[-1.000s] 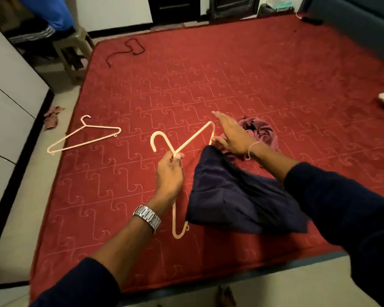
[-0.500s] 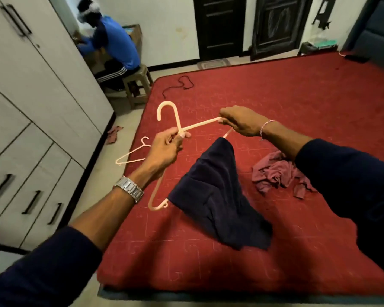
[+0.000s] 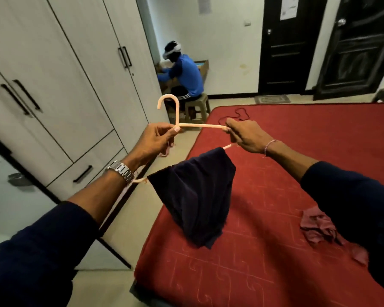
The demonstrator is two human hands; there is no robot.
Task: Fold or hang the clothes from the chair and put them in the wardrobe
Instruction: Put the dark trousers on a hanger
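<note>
Over on your right you've got a big red mattress (image 3: 297, 173) with a swirly pattern, and a thin dark cord (image 3: 239, 114) lying near its far edge. Back by the white wall someone in a blue top (image 3: 187, 77) is sitting on a small plastic stool (image 3: 198, 107). Two dark doors (image 3: 288, 45) behind, with a little doormat (image 3: 272, 99) in front.

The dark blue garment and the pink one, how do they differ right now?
The dark blue garment hangs draped over the bar of a hanger held up in the air; the pink garment lies crumpled on the red mattress. The blue one looks larger. Neither is in the wardrobe yet.
</note>
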